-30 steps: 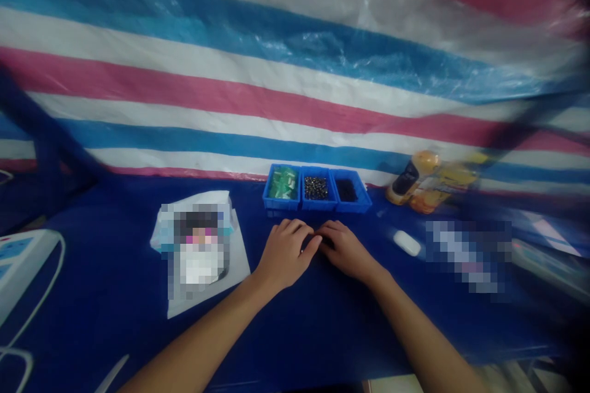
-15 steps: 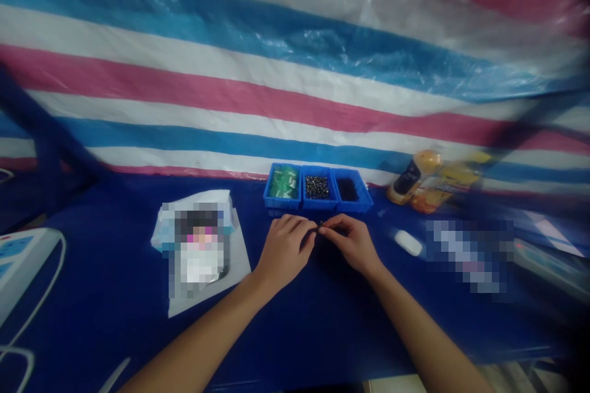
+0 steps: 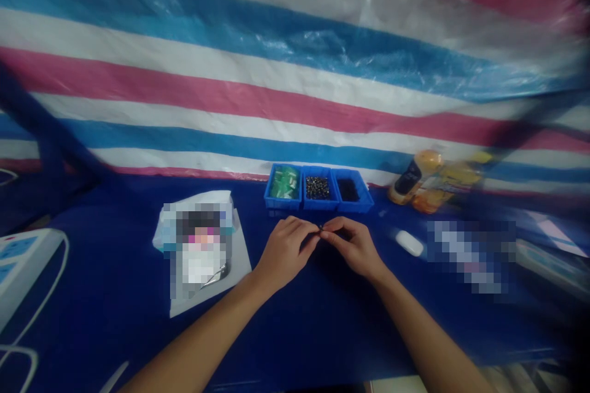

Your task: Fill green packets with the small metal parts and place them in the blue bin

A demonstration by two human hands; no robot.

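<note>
My left hand [image 3: 290,249] and my right hand [image 3: 353,244] meet fingertip to fingertip over the dark blue table [image 3: 332,331]. Both are closed in a pinch around a tiny dark piece [image 3: 321,228], mostly hidden by the fingers and too small to name. Just beyond the hands stand three joined blue bins. The left bin [image 3: 283,203] contains green packets [image 3: 284,182]. Small shiny metallic-and-dark pieces [image 3: 318,187] fill the middle one. In the right bin [image 3: 362,203] lie small black pieces [image 3: 348,189].
A plastic package [image 3: 161,227] lies on white paper [image 3: 242,245] at left. A white power strip [image 3: 27,264] with its cable is at far left. To the right are a white oval case [image 3: 409,243], a bottle [image 3: 410,178] and a yellow package [image 3: 454,181]. Striped sheeting [image 3: 258,98] hangs behind.
The fingertips have shifted slightly and drawn closer around the tiny dark piece, which shows less now. Both hands stay in nearly the same place.
</note>
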